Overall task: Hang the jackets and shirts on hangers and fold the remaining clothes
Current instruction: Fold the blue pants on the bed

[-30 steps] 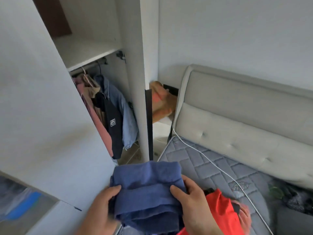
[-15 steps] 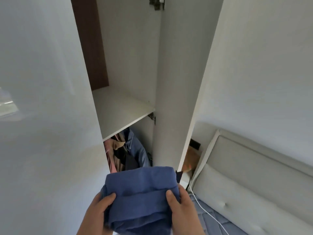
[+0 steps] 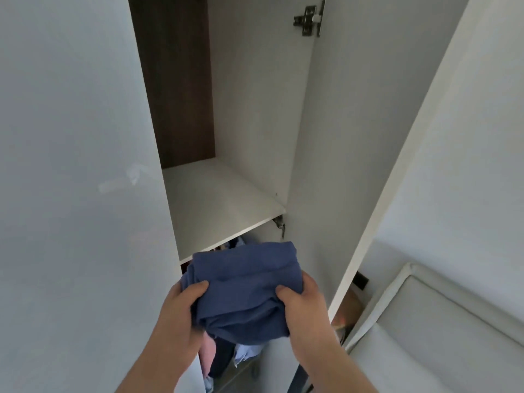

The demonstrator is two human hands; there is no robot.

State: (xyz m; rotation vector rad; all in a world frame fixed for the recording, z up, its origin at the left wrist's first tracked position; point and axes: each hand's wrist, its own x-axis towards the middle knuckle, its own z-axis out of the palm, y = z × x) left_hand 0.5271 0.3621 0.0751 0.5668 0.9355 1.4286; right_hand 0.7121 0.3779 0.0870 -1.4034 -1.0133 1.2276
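Observation:
A folded blue garment (image 3: 243, 290) is held up in front of the open wardrobe, just below the front edge of a white shelf (image 3: 215, 205). My left hand (image 3: 181, 310) grips its left side, thumb on top. My right hand (image 3: 304, 306) grips its right side the same way. Under the shelf, hanging clothes (image 3: 226, 358) in pink, dark and light blue show partly behind the garment and my arms.
The open wardrobe door (image 3: 354, 137) stands on the right with hinges (image 3: 309, 19) at its top. A white panel (image 3: 71, 194) fills the left. A padded grey headboard (image 3: 442, 336) sits at lower right, with an orange item (image 3: 350, 307) in the gap beside it.
The view has tilted up from the bed to the wardrobe shelf. Both hands have lifted the folded blue garment closer to the shelf. The red item on the bed is out of view.

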